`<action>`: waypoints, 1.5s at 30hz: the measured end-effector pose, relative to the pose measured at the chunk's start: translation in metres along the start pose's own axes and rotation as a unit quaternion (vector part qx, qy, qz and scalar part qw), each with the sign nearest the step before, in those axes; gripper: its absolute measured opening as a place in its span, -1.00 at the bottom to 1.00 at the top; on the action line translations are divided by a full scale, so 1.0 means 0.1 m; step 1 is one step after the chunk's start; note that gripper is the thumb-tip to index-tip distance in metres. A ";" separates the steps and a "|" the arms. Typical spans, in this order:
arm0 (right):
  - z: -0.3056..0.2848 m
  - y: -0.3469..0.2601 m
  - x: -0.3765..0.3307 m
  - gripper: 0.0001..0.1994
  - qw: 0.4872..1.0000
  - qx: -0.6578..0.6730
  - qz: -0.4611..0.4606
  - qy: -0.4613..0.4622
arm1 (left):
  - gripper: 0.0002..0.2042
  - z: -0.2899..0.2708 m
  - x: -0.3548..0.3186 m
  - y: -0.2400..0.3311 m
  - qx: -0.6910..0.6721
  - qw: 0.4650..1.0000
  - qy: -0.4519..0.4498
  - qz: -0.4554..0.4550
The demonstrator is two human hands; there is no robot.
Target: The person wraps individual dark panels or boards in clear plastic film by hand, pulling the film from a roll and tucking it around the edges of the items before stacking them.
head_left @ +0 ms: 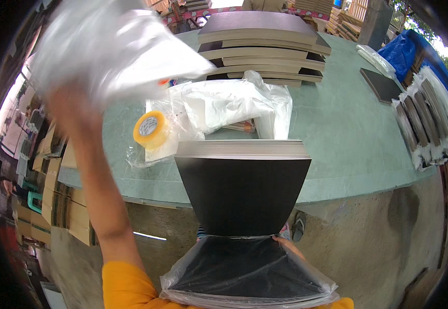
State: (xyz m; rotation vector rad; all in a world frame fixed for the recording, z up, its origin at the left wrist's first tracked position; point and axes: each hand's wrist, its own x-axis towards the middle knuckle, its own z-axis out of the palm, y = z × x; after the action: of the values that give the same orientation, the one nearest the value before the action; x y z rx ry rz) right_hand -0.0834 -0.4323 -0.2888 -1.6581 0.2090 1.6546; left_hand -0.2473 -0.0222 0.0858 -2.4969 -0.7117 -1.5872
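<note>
My left hand (74,108) is raised at the upper left, blurred by motion, with a clear plastic bag (105,51) billowing from it. Low in front of me lies a thick black book (244,270) in clear plastic. My right hand (281,241) grips its far right edge; most of that hand is hidden beneath. Just beyond, a black block of pale-edged sheets or a book (242,190) stands between me and the table, its pale edges uppermost. Whether it touches the wrapped book I cannot tell.
On the green table (337,123) are a roll of clear yellowish tape (151,130), white plastic sheeting (234,103) and a tall stack of dark-covered books (260,46). Plastic-wrapped books (425,118) and a dark board (380,85) lie at the right. Cardboard (74,206) stands at the left.
</note>
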 end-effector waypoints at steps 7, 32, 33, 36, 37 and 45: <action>-0.28 -1.07 -0.81 -0.40 0.910 -0.316 -0.269 -0.025 | -0.75 -0.24 -2.87 0.73 -0.031 0.636 -0.770 0.023; 0.62 -1.77 -1.33 -0.81 0.908 -0.039 -0.403 -0.109 | -0.62 -0.17 -1.35 1.46 -0.208 0.832 -0.408 -0.313; 0.69 -1.73 -1.28 -0.80 0.904 -0.069 -0.402 -0.125 | -0.57 -0.09 -1.45 1.61 -0.253 0.803 -0.465 -0.274; 0.76 -1.66 -1.13 -0.73 0.857 -0.269 -0.403 -0.177 | -0.37 0.38 -1.80 1.60 -0.315 0.859 -0.379 -0.140; 0.75 -1.68 -1.15 -0.73 0.847 -0.276 -0.438 -0.123 | -0.34 0.42 -1.81 1.54 -0.319 0.842 -0.406 -0.156; 0.91 -1.77 -1.20 -0.83 0.862 -0.192 -0.461 -0.082 | -0.33 0.40 -1.62 1.53 -0.375 0.773 -0.484 -0.167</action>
State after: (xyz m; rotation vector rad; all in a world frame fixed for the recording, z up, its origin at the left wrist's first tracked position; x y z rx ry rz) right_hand -0.0645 -0.3017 -0.0967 -1.4903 -0.9284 1.0856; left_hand -0.2038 -0.1985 -0.0493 -4.0334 -0.6793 -0.4738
